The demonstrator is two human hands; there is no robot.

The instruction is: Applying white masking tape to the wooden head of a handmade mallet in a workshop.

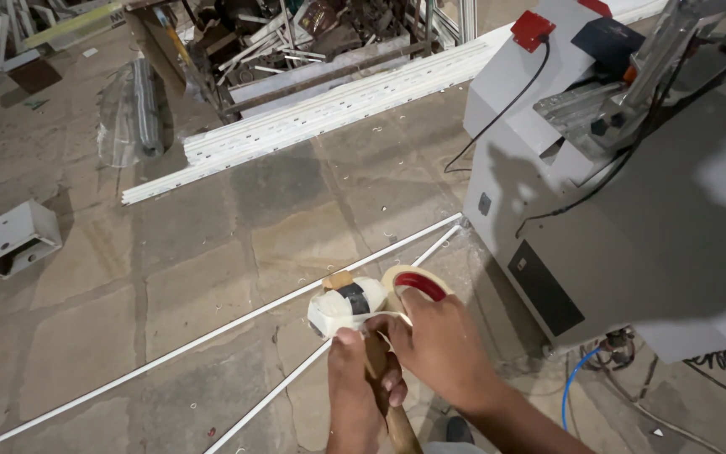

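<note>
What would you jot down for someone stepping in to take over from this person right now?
Left hand: gripping the wooden handle of a mallet, thumb pressed on the tape strip.
Right hand: holding the tape roll, which has a red core, right beside the mallet head.
Things: the mallet head is wrapped in pale tape with a black band; held above the stone floor and two thin white strips; grey machine to the right.
Done: the head is mostly covered.
Left: the tape still runs to the roll, uncut.

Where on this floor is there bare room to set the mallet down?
Bare stone lies between the white box and the two thin white strips, and between those strips and the stacked white profiles. Crowded: the scrap pile at top, and hoses beside the grey machine.
</note>
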